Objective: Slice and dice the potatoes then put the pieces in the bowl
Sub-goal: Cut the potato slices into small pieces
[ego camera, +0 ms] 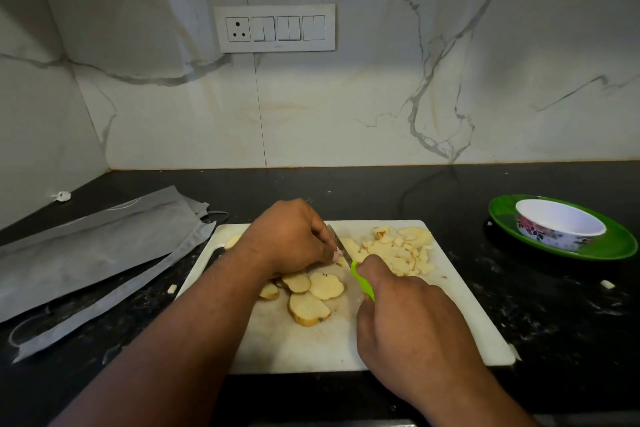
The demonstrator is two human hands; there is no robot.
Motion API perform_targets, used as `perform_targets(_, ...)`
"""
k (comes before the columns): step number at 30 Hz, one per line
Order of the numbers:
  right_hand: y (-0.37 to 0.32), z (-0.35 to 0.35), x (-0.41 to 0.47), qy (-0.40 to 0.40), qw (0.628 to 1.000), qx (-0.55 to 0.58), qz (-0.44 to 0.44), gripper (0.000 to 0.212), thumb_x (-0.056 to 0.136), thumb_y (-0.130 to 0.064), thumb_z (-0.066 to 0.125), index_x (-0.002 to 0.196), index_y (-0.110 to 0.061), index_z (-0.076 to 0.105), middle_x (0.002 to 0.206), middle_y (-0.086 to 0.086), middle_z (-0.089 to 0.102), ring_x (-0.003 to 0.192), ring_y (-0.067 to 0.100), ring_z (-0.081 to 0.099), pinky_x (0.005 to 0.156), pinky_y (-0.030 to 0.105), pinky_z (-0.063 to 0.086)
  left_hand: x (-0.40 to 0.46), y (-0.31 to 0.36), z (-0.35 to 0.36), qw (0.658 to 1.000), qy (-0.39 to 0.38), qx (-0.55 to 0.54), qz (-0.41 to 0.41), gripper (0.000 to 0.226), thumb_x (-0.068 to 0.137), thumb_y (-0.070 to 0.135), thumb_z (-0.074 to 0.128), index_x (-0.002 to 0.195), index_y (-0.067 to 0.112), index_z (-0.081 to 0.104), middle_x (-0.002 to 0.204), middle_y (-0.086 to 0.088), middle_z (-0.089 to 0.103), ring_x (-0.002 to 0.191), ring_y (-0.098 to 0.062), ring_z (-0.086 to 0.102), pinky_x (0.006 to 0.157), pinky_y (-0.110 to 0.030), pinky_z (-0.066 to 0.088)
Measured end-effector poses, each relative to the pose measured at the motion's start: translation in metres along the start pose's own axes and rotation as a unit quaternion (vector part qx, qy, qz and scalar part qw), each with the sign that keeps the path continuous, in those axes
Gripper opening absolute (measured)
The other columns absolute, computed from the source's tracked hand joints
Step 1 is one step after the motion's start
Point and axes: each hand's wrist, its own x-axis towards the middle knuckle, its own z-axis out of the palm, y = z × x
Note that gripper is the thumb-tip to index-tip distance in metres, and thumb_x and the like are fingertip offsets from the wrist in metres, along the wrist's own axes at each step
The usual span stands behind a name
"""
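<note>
Two grey pouches lie overlapped at the far left of the black counter, with a small potato scrap just beside their right edge. I see the white cutting board next, at centre. My left hand rests on its upper left part, fingers curled down onto a potato slice that I cannot make out beneath them. Several round potato slices lie just below that hand. The knife stands immediately right of the left fingertips, its blade angled up the board. My right hand is clamped on the green handle. Diced potato pieces are heaped on the board's upper right. Farthest right, well apart from the board, the floral bowl sits on a green plate.
</note>
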Motion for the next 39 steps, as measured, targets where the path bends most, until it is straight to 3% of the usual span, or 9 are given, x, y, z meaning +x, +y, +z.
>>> perform_targets(5, -0.001, 0.000, 0.000, 0.007, 1.000, 0.002, 0.003, 0.033, 0.098, -0.041, 0.043, 0.130, -0.040, 0.035, 0.076, -0.010, 0.049, 0.071, 0.009, 0.053, 0.062, 0.022, 0.044, -0.001, 0.002, 0.001, 1.000, -0.007, 0.019, -0.001, 0.006, 0.088, 0.027, 0.082, 0.091, 0.031, 0.084, 0.088, 0.018, 0.076, 0.087, -0.003, 0.069, 0.087, -0.029, 0.059)
perform_targets(12, -0.001, 0.001, 0.002, -0.001, 1.000, 0.008, 0.006, 0.037, 0.097, -0.040, 0.046, 0.133, -0.040, 0.040, 0.083, -0.010, 0.054, 0.074, 0.011, 0.051, 0.066, 0.022, 0.043, 0.000, 0.002, 0.002, 1.000, -0.009, 0.012, -0.002, 0.006, 0.088, 0.026, 0.082, 0.089, 0.031, 0.084, 0.083, 0.020, 0.075, 0.086, -0.003, 0.068, 0.082, -0.026, 0.058)
perform_targets(21, 0.003, -0.003, 0.009, -0.037, 0.999, 0.016, -0.008, 0.039, 0.093, -0.031, 0.055, 0.131, -0.039, 0.048, 0.087, -0.012, 0.056, 0.075, 0.008, 0.052, 0.063, 0.019, 0.042, 0.002, 0.005, 0.005, 0.999, -0.002, 0.030, -0.015, 0.002, 0.086, 0.027, 0.083, 0.088, 0.028, 0.084, 0.084, 0.017, 0.076, 0.086, -0.003, 0.068, 0.089, -0.033, 0.060)
perform_targets(27, 0.006, -0.012, 0.006, -0.058, 0.998, 0.007, -0.016, 0.041, 0.091, -0.028, 0.057, 0.130, -0.040, 0.048, 0.095, -0.012, 0.060, 0.079, 0.008, 0.051, 0.064, 0.020, 0.041, 0.001, 0.008, 0.006, 0.999, -0.006, 0.029, -0.027, 0.004, 0.082, 0.029, 0.086, 0.085, 0.031, 0.084, 0.082, 0.019, 0.075, 0.085, -0.002, 0.067, 0.087, -0.031, 0.058)
perform_targets(33, 0.006, -0.022, 0.000, -0.091, 0.996, -0.005, 0.009, 0.039, 0.091, -0.025, 0.055, 0.127, -0.041, 0.051, 0.104, -0.011, 0.065, 0.091, 0.008, 0.060, 0.075, 0.023, 0.052, -0.001, 0.012, 0.006, 0.999, -0.022, 0.024, -0.021, 0.010, 0.081, 0.031, 0.088, 0.090, 0.029, 0.084, 0.088, 0.016, 0.077, 0.087, -0.003, 0.068, 0.086, -0.030, 0.058)
perform_targets(39, 0.007, -0.037, -0.018, -0.098, 0.995, -0.023, 0.006, 0.038, 0.092, -0.028, 0.052, 0.128, -0.041, 0.050, 0.106, -0.013, 0.063, 0.085, 0.007, 0.053, 0.071, 0.020, 0.046, -0.001, 0.010, 0.007, 0.999, -0.030, 0.019, -0.009, 0.015, 0.081, 0.034, 0.087, 0.094, 0.027, 0.084, 0.093, 0.014, 0.077, 0.090, -0.004, 0.067, 0.090, -0.033, 0.057)
